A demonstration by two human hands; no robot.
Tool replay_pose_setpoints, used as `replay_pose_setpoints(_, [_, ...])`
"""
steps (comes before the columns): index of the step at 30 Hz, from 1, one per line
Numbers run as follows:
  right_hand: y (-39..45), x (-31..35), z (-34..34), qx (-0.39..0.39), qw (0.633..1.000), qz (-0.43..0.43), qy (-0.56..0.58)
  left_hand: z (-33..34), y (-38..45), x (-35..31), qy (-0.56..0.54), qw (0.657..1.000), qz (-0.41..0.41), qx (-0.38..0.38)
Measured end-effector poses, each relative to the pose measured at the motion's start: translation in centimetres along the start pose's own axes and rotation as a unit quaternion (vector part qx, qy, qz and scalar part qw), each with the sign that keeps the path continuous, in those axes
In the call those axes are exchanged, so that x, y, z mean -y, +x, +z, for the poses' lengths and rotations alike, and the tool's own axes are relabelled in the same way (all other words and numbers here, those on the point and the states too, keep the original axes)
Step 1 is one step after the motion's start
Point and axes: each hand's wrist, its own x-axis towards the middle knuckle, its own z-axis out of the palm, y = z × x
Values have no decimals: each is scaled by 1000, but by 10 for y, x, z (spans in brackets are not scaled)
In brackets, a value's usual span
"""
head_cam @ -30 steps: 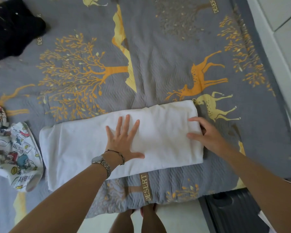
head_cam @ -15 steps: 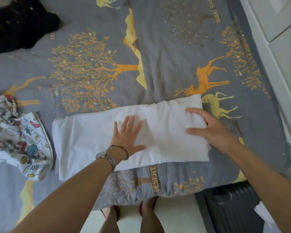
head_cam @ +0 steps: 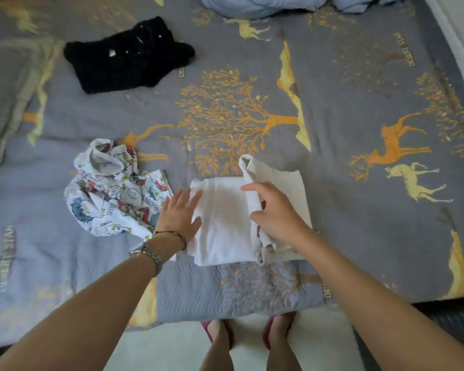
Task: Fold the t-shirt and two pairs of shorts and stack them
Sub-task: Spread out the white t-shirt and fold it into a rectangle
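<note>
Soft, even daylight across the bedspread (head_cam: pixel 332 84), no glare, only faint shadows under the left hand (head_cam: pixel 178 214) and right hand (head_cam: pixel 275 212); the white t-shirt (head_cam: pixel 223 223) is nearly blown out, the far-left corner smears with motion blur, and the wide lens bows the bed's edges

white t-shirt (head_cam: pixel 223 223), a long strip earlier, now lies folded over to about half its length; right hand (head_cam: pixel 276 212) grips the turned-over end.
</note>
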Motion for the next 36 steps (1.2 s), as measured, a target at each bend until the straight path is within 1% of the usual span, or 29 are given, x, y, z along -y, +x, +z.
replay_pose_setpoints(3, [18, 12, 51, -3, 1000, 1, -22, -2, -10, 26, -27, 1000, -8, -12])
replay_pose_setpoints(6, [33, 13, 92, 7, 997, 19, -68, 0, -14, 44, -38, 999, -11, 2])
replay_pose_setpoints(9, [41, 6, 124, 52, 990, 38, -126, 6, -14, 55, -57, 998, -9, -2])
replay_pose_setpoints(12, [40, -2, 143, 94, 982, 24, -161, 11, -14, 60, -81, 997, -2, -7])
replay_pose_setpoints(13, [38, -5, 143, 101, 984, 17, -143, 12, -14, 59, -88, 996, 1, -8])
replay_pose_setpoints(15, [34, -7, 131, 99, 993, 8, -59, 10, -13, 55, -101, 995, 9, -21])
replay_pose_setpoints(17, [29, -14, 109, 76, 997, -3, -1, 6, -9, 45, -106, 993, 32, -40])
replay_pose_setpoints(18, [28, -20, 95, 55, 998, -14, -8, 5, -7, 39, -103, 992, 51, -52])
replay_pose_setpoints(19, [27, -27, 80, 24, 998, -30, -44, 4, -3, 31, -96, 990, 76, -64])
replay_pose_setpoints(21, [29, -45, 49, -36, 984, -61, -163, 6, 7, 11, -74, 986, 126, -80])
replay_pose_setpoints(22, [31, -53, 35, -45, 970, -70, -228, 8, 12, 1, -54, 985, 144, -78])
replay_pose_setpoints(23, [33, -59, 25, -34, 954, -74, -288, 11, 15, -7, -27, 985, 156, -67])
replay_pose_setpoints(25, [39, -72, 6, 32, 927, -52, -369, 20, 27, -25, 26, 983, 174, -45])
replay_pose_setpoints(27, [43, -84, -4, 87, 901, -32, -423, 31, 38, -37, 67, 982, 176, -32])
replay_pose_setpoints(29, [47, -97, -5, 114, 881, -21, -460, 43, 47, -39, 93, 982, 161, -22])
replay_pose_setpoints(31, [51, -109, -1, 130, 877, -7, -463, 54, 53, -33, 106, 985, 139, -4])
replay_pose_setpoints(36, [61, -122, 7, 149, 893, 7, -424, 71, 62, -21, 114, 986, 119, 31])
